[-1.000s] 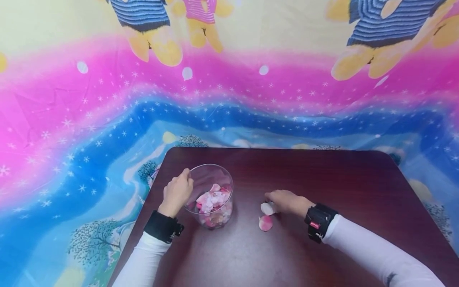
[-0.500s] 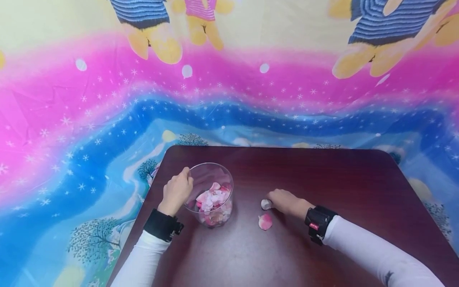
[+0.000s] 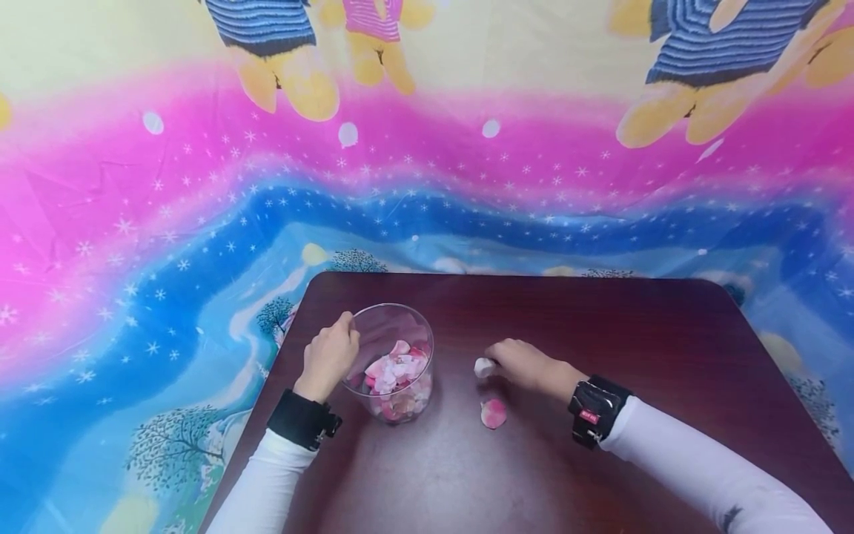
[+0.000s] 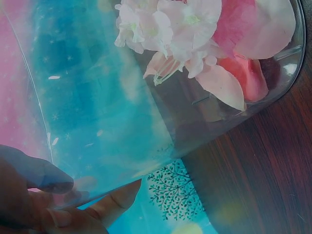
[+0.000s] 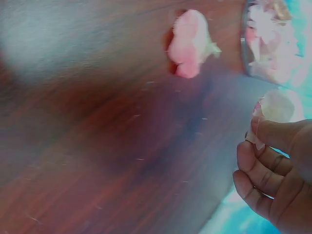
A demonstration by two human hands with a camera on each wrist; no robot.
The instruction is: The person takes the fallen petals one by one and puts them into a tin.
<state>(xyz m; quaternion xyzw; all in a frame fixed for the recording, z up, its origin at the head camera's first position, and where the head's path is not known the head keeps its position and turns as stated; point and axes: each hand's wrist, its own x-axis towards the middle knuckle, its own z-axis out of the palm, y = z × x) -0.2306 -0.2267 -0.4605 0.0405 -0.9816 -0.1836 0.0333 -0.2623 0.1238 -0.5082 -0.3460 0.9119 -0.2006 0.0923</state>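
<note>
My left hand [image 3: 330, 356] grips the rim of a clear round container [image 3: 431, 341] standing at the table's left. Its thumb and fingers [image 4: 114, 202] pinch the see-through wall in the left wrist view. Pink and white flower petals [image 3: 400, 371] and small pale blossoms [image 4: 190, 19] lie inside. To the right, my right hand [image 3: 527, 363] pinches a pale petal [image 3: 483, 367] by its edge; the right wrist view shows this petal [image 5: 278, 107] between thumb and forefinger, above the table. A loose pink-and-white petal [image 3: 494, 414] lies on the table just nearer than that hand.
The dark red-brown wooden table [image 3: 600, 319] has rounded far corners. Behind it hangs a colourful cloth [image 3: 467, 208] printed with bears, snowflakes and trees, which also drops along the table's left side.
My right hand has moved slightly away and left, with the pale petal now farther from the loose petal on the table. My left hand and the container have stayed in place.
</note>
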